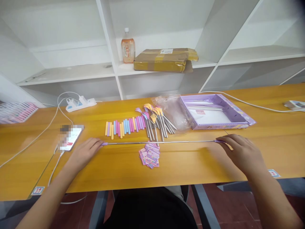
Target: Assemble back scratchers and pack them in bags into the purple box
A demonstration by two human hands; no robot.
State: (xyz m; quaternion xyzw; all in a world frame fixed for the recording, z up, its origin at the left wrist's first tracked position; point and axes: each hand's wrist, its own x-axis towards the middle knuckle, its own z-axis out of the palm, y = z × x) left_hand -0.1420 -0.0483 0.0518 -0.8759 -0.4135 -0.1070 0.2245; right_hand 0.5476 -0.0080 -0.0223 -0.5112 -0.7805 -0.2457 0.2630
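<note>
A long thin metal rod (162,142) is stretched out level above the table, with purple ends. My left hand (89,151) pinches its left end and my right hand (235,149) grips the right one. Just beyond the rod lies a pile of metal sticks (163,127) topped with small yellow, purple and blue hand shapes. To their left runs a row of coloured handles (125,126) in yellow, purple, blue and pink. Small printed pink and purple cards (150,156) lie in a loose heap on the near side of the rod.
A purple open box (220,125) stands at the right beside clear plastic wrap (175,113). A phone (73,136), a power strip (82,104) and white cables are at the left. The shelf holds a bottle (128,49) and a taped carton (162,60).
</note>
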